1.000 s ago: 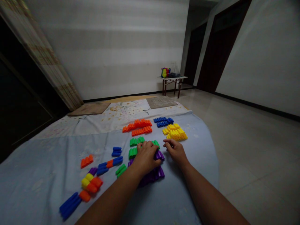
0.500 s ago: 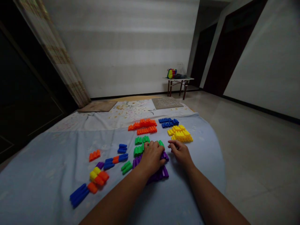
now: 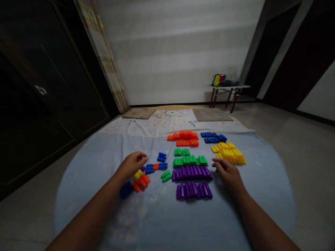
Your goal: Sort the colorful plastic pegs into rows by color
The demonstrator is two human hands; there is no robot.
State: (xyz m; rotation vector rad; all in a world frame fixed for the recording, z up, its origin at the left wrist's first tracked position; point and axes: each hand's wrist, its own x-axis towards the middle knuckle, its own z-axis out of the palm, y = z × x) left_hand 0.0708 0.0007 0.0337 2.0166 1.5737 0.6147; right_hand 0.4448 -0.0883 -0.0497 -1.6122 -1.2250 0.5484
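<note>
My left hand [image 3: 133, 165] is over the left cluster of plastic pieces, fingers curled and thumb and index around a mostly hidden orange piece [image 3: 139, 160]. Just below it are yellow pieces [image 3: 137, 175] joined to orange ones, with dark blue pieces [image 3: 126, 190] nearer me. My right hand [image 3: 227, 170] hovers empty, its fingers loosely bent and slightly apart, right of the purple rows [image 3: 192, 173] and below the yellow stack [image 3: 230, 153]. Green rows [image 3: 190, 160] lie behind the purple ones. Between the groups sit a blue-and-orange strip [image 3: 156, 167] and a small green group [image 3: 166, 176].
Orange rows [image 3: 187, 136] and blue rows [image 3: 213, 137] lie farther back on the cloth-covered round table [image 3: 162, 223]. Two flat mats [image 3: 213, 115] rest at its far edge. A small side table [image 3: 227, 86] with bags stands by the wall.
My left hand has left the purple and green rows and moved left to the orange piece. My right hand stays near the rows' right end. The view has turned left.
</note>
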